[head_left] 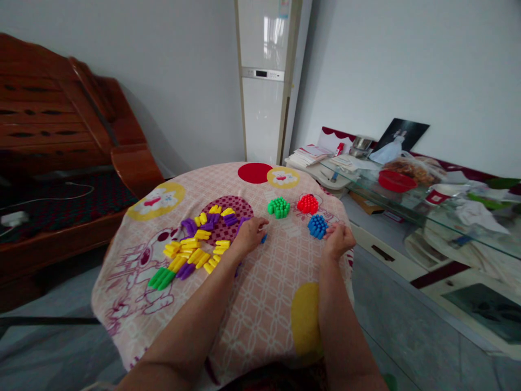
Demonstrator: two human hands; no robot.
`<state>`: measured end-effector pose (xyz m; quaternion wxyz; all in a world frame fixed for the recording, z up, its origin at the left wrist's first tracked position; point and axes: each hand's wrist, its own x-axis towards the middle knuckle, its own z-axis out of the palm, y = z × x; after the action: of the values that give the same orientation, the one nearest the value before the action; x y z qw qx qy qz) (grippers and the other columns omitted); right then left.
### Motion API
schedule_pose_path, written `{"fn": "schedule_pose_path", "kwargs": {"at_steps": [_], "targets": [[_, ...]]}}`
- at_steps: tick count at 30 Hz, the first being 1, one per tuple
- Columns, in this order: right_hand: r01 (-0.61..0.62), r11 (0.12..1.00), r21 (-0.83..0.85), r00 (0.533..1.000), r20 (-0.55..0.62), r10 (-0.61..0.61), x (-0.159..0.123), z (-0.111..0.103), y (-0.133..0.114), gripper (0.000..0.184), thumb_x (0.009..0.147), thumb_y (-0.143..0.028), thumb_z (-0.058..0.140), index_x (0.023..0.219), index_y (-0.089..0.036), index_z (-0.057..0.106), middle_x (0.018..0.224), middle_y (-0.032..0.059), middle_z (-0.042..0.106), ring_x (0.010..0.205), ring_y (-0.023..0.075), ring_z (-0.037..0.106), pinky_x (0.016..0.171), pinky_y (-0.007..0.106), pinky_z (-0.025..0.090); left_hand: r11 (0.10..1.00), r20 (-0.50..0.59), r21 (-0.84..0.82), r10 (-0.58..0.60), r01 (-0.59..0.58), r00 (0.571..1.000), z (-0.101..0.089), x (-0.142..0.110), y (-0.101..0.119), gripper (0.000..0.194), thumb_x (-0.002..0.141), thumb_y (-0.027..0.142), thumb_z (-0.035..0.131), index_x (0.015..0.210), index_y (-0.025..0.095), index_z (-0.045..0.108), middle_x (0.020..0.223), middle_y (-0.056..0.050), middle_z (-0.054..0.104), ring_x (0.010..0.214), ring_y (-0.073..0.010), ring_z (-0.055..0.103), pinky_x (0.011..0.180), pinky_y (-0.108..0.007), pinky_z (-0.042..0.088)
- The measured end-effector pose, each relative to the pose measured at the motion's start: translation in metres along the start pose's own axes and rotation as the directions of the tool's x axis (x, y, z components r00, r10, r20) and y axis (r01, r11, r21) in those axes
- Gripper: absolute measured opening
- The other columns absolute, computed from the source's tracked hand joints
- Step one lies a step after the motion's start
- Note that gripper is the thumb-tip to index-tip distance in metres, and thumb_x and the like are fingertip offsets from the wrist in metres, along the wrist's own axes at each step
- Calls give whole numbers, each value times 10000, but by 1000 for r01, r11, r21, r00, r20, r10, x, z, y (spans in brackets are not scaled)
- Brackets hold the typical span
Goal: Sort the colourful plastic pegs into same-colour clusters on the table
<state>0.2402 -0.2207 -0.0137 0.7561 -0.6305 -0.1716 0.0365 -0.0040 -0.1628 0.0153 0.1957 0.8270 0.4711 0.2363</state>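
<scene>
My left hand [249, 236] is over the middle of the cloth-covered table, its fingers curled down. A small blue piece [264, 238] shows at its fingertips, mostly hidden by the hand. My right hand [340, 240] is closed beside a bundle of blue plastic pieces [317, 226]; what its fingers hold, if anything, is hidden. A green bundle [279, 207] and a red bundle [308, 203] stand farther back. Left of my left hand lie many loose groups of yellow pieces [198, 258], purple pieces [185, 271] and green pieces [161, 278].
A patterned pink tablecloth [260, 309] covers the round table. To the right stands a glass-topped cabinet [407, 203] with papers, a red bowl [396, 181] and a paper cup [442, 194]. A wooden bench [136, 165] is at the left, a tall white air conditioner [262, 114] behind.
</scene>
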Motion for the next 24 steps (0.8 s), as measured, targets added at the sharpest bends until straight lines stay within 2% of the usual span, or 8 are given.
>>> {"fn": "schedule_pose_path", "kwargs": {"at_steps": [2,4,7,11,14,18,21,24], "targets": [[0,1000,-4,1000,4,0,0,0,1,261,809,-331,471,680,-164,624,490,-35,547,377,115,452,395,240,383,999,10,52,-11,10,1000,-5,-3,0,292,794,160,601,1072,140,685,996,-74,725,870,-164,672,815,-251,511],[6,1000,-2,1000,4,-6,0,0,1,262,811,-336,477,677,-165,624,484,-35,546,375,115,448,395,241,379,992,74,121,-28,19,997,-8,-6,1,271,782,225,649,1038,148,694,950,-68,725,850,-180,669,777,-258,505],[10,1000,14,1000,3,-10,0,1,1,261,813,-337,485,674,-165,624,479,-37,544,369,114,446,384,238,371,968,156,252,-32,-8,987,-7,-9,1,346,745,291,709,1074,186,684,1028,-74,712,936,-216,655,799,-277,491],[0,1000,21,1000,9,0,0,1,2,259,814,-328,481,689,-162,635,481,-39,549,361,111,442,379,235,368,951,172,302,13,-65,985,0,-10,-1,275,832,227,598,1092,193,683,1076,-87,696,975,-212,639,841,-290,475],[-3,1000,17,1000,12,3,0,1,1,259,810,-325,483,681,-162,638,476,-40,547,358,115,446,378,240,366,959,149,270,44,-84,988,3,-7,-3,236,857,185,545,1022,176,713,980,-87,705,902,-192,636,826,-289,476],[-9,1000,24,1000,12,9,0,1,-1,251,802,-329,491,673,-165,631,478,-42,541,364,117,455,387,244,371,985,41,147,81,-86,996,8,-1,0,177,816,161,590,922,154,731,878,-73,704,842,-172,625,808,-278,490],[-4,1000,24,1000,10,4,0,1,-1,262,807,-342,489,674,-164,629,477,-39,543,364,119,461,387,244,371,992,-19,-5,123,-123,992,16,11,12,223,801,122,580,972,154,719,856,-52,704,791,-147,630,802,-268,506],[1,1000,6,1000,11,-1,-1,0,-1,284,819,-354,481,677,-160,632,479,-34,549,365,120,463,396,245,385,985,-52,-36,166,-168,985,29,30,33,285,799,65,529,1014,140,700,936,-73,706,853,-156,642,853,-289,511]]}}
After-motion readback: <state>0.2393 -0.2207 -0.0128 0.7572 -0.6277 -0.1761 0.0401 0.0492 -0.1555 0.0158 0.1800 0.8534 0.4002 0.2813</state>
